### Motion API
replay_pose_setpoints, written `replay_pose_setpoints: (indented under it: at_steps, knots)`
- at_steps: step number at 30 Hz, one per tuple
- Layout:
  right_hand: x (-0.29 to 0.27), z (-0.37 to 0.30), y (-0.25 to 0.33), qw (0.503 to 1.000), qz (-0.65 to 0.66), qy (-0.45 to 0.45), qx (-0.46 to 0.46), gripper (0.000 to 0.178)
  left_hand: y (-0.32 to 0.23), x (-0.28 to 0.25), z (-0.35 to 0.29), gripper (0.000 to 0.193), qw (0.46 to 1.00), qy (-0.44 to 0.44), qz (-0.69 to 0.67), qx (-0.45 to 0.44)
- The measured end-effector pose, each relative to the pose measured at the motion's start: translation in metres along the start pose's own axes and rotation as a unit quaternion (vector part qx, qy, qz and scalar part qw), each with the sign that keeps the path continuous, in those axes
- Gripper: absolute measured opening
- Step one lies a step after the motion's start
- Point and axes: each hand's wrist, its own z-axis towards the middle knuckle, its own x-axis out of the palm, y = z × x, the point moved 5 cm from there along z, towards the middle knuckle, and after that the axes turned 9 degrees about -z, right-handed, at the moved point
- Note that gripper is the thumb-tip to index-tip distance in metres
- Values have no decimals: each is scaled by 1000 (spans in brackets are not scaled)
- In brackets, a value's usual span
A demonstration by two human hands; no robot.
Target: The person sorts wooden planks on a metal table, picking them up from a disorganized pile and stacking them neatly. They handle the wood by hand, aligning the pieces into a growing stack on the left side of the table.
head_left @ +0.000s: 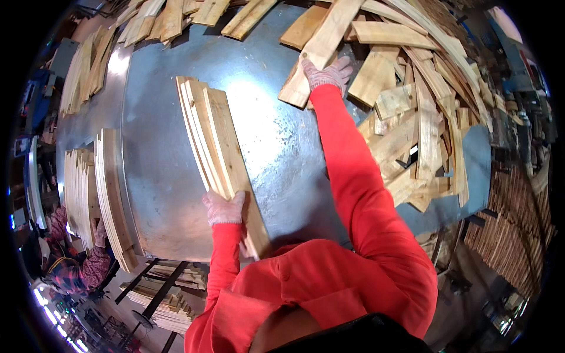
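- The metal table (156, 153) spreads in front of the person, its grey surface shining brightly near the middle.
- The gloved left hand (225, 208) grasps a bundle of boards (220, 141) toward its near end, fingers bent over the narrower pieces and thumb to the right.
- This bundle lies on the table left of its middle, slanting from the far side down to the near edge; a wider board forms its right flank.
- The gloved right hand (328, 75) reaches toward the table's far right part and lies on a long plank (331, 35), thumb on the wood and the other fingers extended past its right edge; whether they clasp it, I cannot tell.
- That plank slants across other boards, its near end toward the table's middle.
- A loose heap of boards (428, 129) covers the table's right side, pieces crossing at many angles.
- More boards (172, 20) lie along the table's far edge.
- At the table's left end, a co-worker's gloved hand (99, 233) is beside upright-edged boards (109, 188).
- Below the table's near edge, stacked boards (168, 309) sit among dark bars (162, 294).
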Motion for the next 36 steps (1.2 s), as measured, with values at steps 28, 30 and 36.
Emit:
replay_pose_setpoints:
  at_steps: [28, 30, 36]
  knots:
    - [7, -3, 168, 884, 248, 114, -381, 43, 76, -48, -16, 107, 994, -84, 44, -53]
    - [24, 65, 183, 932, 170, 31, -318, 53, 78, -49, -18, 106, 993, -101, 37, -36]
    - [62, 118, 121, 991, -124, -46, 10, 109, 1, -68, -1, 89, 959, -174, -74, 210]
